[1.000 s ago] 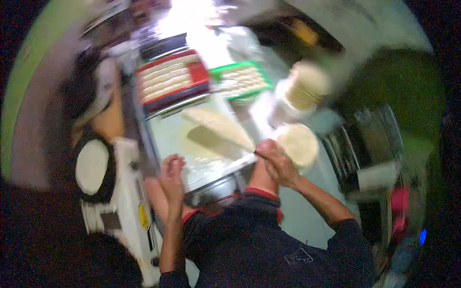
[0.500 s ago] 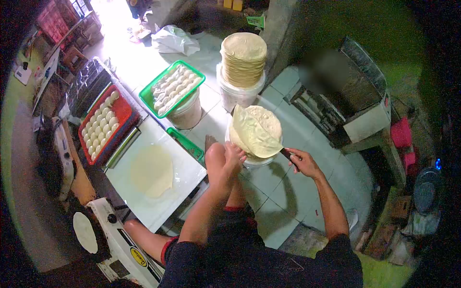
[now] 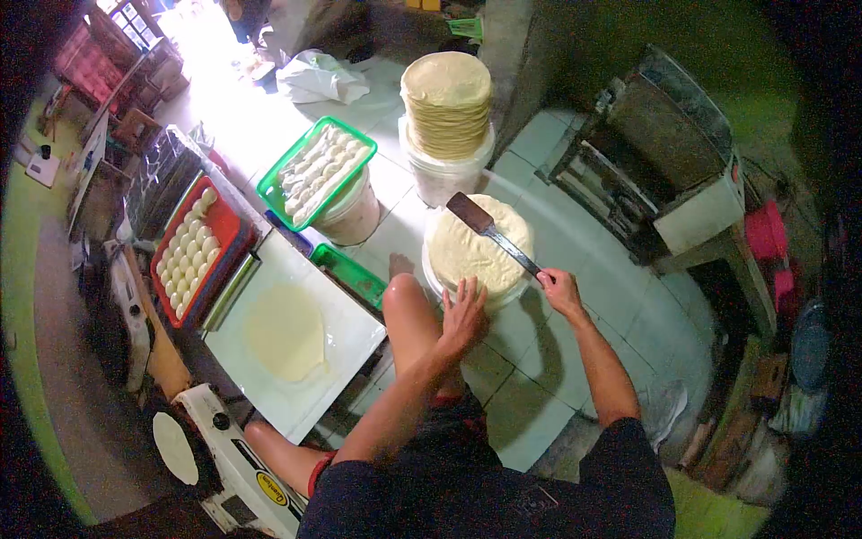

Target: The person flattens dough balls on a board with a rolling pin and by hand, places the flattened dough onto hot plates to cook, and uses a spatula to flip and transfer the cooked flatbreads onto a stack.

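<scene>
My right hand [image 3: 562, 293] grips the dark handle of a long spatula [image 3: 489, 232], its broad brown blade held over a stack of thin flatbreads [image 3: 476, 256]. That stack rests on a white bucket [image 3: 435, 286] in front of my knee. My left hand [image 3: 465, 314] has its fingers spread, with the tips at the near edge of the top flatbread. On the white board [image 3: 269, 400] to my left lies a rolled-out round of dough [image 3: 285, 332]. A second round [image 3: 175, 447] is on the dark round plate of a stove [image 3: 238, 454] at lower left.
A taller flatbread stack [image 3: 446, 112] stands on another bucket. Dough balls fill a red tray [image 3: 235, 216] and a green tray [image 3: 361, 163], the green one on a bucket. A green container [image 3: 350, 277] sits by the board; metal equipment [image 3: 664, 171] stands at right.
The flatbread that was lifted and folded on the spatula now lies flat on the stack. The spatula has come up free, and my left hand has opened and shifted slightly right and down.
</scene>
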A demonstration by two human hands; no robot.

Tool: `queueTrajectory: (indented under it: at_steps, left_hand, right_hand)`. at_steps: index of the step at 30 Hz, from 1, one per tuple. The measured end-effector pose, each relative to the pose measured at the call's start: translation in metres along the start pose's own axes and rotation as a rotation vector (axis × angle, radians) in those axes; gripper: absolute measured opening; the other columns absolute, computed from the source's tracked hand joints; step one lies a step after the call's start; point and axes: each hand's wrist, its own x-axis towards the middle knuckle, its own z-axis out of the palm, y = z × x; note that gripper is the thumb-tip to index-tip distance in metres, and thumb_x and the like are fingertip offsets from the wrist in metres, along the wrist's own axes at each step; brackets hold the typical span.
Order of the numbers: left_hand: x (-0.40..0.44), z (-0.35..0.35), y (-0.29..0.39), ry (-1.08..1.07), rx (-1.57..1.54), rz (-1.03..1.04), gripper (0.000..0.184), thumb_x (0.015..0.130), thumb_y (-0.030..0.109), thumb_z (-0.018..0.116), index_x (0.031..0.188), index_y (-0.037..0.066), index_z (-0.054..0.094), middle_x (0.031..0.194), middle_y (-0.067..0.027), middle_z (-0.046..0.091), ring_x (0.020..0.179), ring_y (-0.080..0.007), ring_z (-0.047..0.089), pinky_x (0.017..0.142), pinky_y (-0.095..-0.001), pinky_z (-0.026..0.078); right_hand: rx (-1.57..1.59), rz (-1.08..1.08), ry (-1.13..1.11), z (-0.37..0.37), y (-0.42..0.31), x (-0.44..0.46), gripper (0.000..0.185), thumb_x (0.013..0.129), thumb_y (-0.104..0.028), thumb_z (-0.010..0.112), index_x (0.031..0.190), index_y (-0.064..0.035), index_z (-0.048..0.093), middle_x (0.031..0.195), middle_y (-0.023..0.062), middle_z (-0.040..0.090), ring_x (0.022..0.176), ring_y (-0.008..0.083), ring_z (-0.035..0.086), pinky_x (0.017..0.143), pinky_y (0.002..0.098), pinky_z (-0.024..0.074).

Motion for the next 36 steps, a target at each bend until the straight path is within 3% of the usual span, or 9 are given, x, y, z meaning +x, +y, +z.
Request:
queueTrajectory:
  at_steps: [6, 7, 10, 14, 18, 22, 27, 33, 36]
  left_hand:
    - [-0.089, -0.118, -0.042, 0.411, -0.273, -0.031, 0.050, 0.084, 0.020, 0.072, 0.130, 0.007, 0.059, 0.144, -0.0178, 0.050, 0.134, -0.0415, 0.043, 0.110, -0.0552, 0.035]
    - [-0.117, -0.122, -0.060, 0.583, -0.407, 0.032, 0.046, 0.083, 0.017, 0.073, 0.126, 0.005, 0.061, 0.141, -0.0182, 0.054, 0.131, -0.0420, 0.046, 0.109, -0.0531, 0.037]
    - [-0.219, -0.091, -0.153, 0.497, -0.312, -0.316, 0.054, 0.081, 0.021, 0.076, 0.126, 0.000, 0.056, 0.141, -0.0303, 0.047, 0.131, -0.0463, 0.045, 0.112, -0.0502, 0.036]
    - [-0.327, -0.056, -0.204, 0.269, -0.002, -0.330, 0.053, 0.084, 0.020, 0.072, 0.128, -0.002, 0.051, 0.150, -0.0269, 0.039, 0.135, -0.0480, 0.041, 0.113, -0.0556, 0.033]
    - [-0.333, -0.082, -0.227, 0.341, -0.257, -0.410, 0.038, 0.090, 0.012, 0.060, 0.124, -0.003, 0.051, 0.123, -0.0287, 0.058, 0.115, -0.0487, 0.054, 0.102, -0.0556, 0.042]
    - [-0.314, -0.131, -0.302, 0.226, -0.167, -0.540, 0.025, 0.094, 0.018, 0.056, 0.109, -0.001, 0.049, 0.092, -0.0261, 0.061, 0.087, -0.0506, 0.058, 0.077, -0.0553, 0.046]
    - [-0.285, -0.280, -0.393, 0.624, 0.292, -0.568, 0.032, 0.098, 0.020, 0.054, 0.125, 0.002, 0.052, 0.082, -0.0207, 0.067, 0.090, -0.0377, 0.068, 0.110, -0.0632, 0.030]
    - [-0.277, -0.397, -0.373, 1.153, 0.793, -0.439, 0.037, 0.089, 0.017, 0.066, 0.121, 0.004, 0.054, 0.121, -0.0165, 0.064, 0.107, -0.0386, 0.061, 0.102, -0.0557, 0.040]
    - [-0.281, -0.334, -0.349, 1.061, 0.167, -0.423, 0.033, 0.080, 0.006, 0.069, 0.111, 0.003, 0.058, 0.114, -0.0188, 0.065, 0.104, -0.0386, 0.060, 0.095, -0.0496, 0.047]
  right_hand:
    - [0.019, 0.074, 0.040, 0.038, -0.053, -0.032, 0.030, 0.091, -0.022, 0.067, 0.114, -0.0029, 0.065, 0.096, 0.0179, 0.070, 0.083, 0.0296, 0.067, 0.073, 0.0405, 0.0515]
    - [-0.128, -0.027, 0.147, 0.050, -0.045, -0.034, 0.047, 0.091, -0.027, 0.067, 0.132, -0.0050, 0.056, 0.132, 0.0208, 0.059, 0.115, 0.0336, 0.060, 0.094, 0.0457, 0.0476]
    - [-0.411, -0.356, 0.193, 0.064, -0.074, -0.044, 0.055, 0.094, -0.031, 0.062, 0.140, -0.0035, 0.050, 0.154, 0.0191, 0.038, 0.138, 0.0369, 0.043, 0.112, 0.0549, 0.0325]
    - [-0.520, -0.544, -0.067, 0.096, -0.099, -0.073, 0.054, 0.097, -0.029, 0.057, 0.142, -0.0013, 0.049, 0.150, 0.0169, 0.047, 0.141, 0.0304, 0.043, 0.117, 0.0625, 0.0220]
    - [-0.234, -0.444, -0.081, 0.099, -0.147, -0.070, 0.027, 0.094, -0.028, 0.061, 0.107, -0.0056, 0.071, 0.109, 0.0117, 0.073, 0.103, 0.0273, 0.070, 0.113, 0.0644, 0.0270]
    - [0.000, -0.608, -0.150, 0.118, -0.234, -0.056, 0.016, 0.091, -0.019, 0.065, 0.094, -0.0053, 0.072, 0.096, 0.0134, 0.074, 0.089, 0.0294, 0.071, 0.087, 0.0454, 0.0527]
    - [0.097, -0.724, -0.416, 0.223, -0.350, -0.018, 0.020, 0.092, -0.018, 0.063, 0.099, -0.0023, 0.073, 0.091, 0.0181, 0.071, 0.084, 0.0345, 0.068, 0.078, 0.0427, 0.0531]
    - [0.102, -1.038, -0.381, 0.375, -0.452, 0.034, 0.020, 0.088, -0.020, 0.063, 0.092, -0.0038, 0.075, 0.089, 0.0179, 0.068, 0.091, 0.0362, 0.064, 0.085, 0.0476, 0.0505]
    - [0.131, -1.178, -0.525, 0.424, -0.478, 0.034, 0.017, 0.083, -0.022, 0.068, 0.084, -0.0073, 0.077, 0.086, 0.0163, 0.067, 0.089, 0.0350, 0.064, 0.082, 0.0459, 0.0511]
